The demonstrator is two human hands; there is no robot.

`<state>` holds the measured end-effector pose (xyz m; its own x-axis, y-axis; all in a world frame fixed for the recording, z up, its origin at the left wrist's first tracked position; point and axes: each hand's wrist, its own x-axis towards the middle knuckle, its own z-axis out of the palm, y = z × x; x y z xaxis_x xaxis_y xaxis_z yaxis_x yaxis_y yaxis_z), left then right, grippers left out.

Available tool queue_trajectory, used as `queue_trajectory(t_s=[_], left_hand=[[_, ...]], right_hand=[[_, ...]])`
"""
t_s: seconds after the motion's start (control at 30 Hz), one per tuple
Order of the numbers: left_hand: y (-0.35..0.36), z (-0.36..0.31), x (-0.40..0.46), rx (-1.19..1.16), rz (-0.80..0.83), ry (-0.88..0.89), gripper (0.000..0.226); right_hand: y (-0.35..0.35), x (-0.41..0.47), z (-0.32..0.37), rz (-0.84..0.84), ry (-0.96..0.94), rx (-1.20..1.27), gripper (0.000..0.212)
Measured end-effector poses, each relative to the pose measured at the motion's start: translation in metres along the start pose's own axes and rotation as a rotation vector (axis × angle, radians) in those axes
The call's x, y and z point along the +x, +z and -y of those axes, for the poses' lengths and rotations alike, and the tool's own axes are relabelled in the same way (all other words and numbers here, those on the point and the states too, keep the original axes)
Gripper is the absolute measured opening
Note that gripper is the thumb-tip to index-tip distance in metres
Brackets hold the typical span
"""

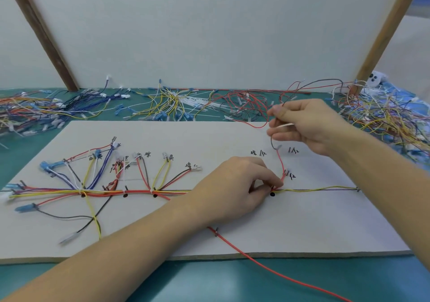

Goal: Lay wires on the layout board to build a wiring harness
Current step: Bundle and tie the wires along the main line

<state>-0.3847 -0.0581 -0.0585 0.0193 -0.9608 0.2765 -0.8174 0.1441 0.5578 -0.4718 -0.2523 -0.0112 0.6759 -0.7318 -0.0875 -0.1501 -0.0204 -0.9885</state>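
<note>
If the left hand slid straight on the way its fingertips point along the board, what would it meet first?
Probably the red wire rising at the peg just ahead of the left hand; its fingertips already pinch wire there. Beyond lies bare layout board. Depth is uncertain.

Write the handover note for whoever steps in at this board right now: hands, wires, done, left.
Left hand: pinching the red wire down on the main bundle by the black dot.
Right hand: raised above the layout board, pinching a thin dark wire that trails from the loose pile behind.
Done: the board's left half carries many routed wires with branches fanned out to their pegs.
Left: seat the red wire at the marked pegs, lay the dark one; the right half holds only a few strands.
</note>
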Motion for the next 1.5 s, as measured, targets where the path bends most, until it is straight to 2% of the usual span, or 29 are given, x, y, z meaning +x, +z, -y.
queue_trajectory(t_s=[0.37,0.53,0.67,0.73,0.87,1.0,1.1,1.3,1.5], left_hand=[[0.000,0.001,0.001,0.031,-0.026,0.025,0.025],[0.004,0.003,0.001,0.010,-0.057,0.021,0.024],[0.003,0.002,0.001,0.014,-0.108,-0.006,0.017],[0.002,0.002,0.000,-0.001,-0.158,-0.027,0.011],[0.005,0.000,-0.001,-0.009,-0.190,-0.087,0.007],[0.004,0.000,-0.001,-0.068,-0.238,-0.101,0.022],[0.003,0.001,-0.001,-0.049,-0.174,-0.079,0.024],[0.004,0.000,-0.002,-0.045,-0.105,-0.058,0.021],[0.006,0.004,0.000,-0.041,-0.094,-0.069,0.012]], right_hand=[[0.047,0.002,-0.011,0.159,-0.108,-0.298,0.015],[0.048,-0.021,-0.007,0.290,-0.264,-0.491,0.012],[0.035,-0.053,-0.011,0.215,-0.451,-0.647,0.010],[0.025,-0.073,-0.017,0.144,-0.491,-0.629,0.013],[0.013,-0.117,-0.038,0.040,-0.453,-0.548,0.017],[0.015,-0.150,-0.054,-0.072,-0.443,-0.457,0.016],[0.020,-0.163,-0.060,-0.083,-0.464,-0.477,0.016],[0.007,-0.171,-0.066,-0.107,-0.370,-0.405,0.022],[-0.033,-0.172,-0.069,-0.296,-0.223,-0.126,0.015]])
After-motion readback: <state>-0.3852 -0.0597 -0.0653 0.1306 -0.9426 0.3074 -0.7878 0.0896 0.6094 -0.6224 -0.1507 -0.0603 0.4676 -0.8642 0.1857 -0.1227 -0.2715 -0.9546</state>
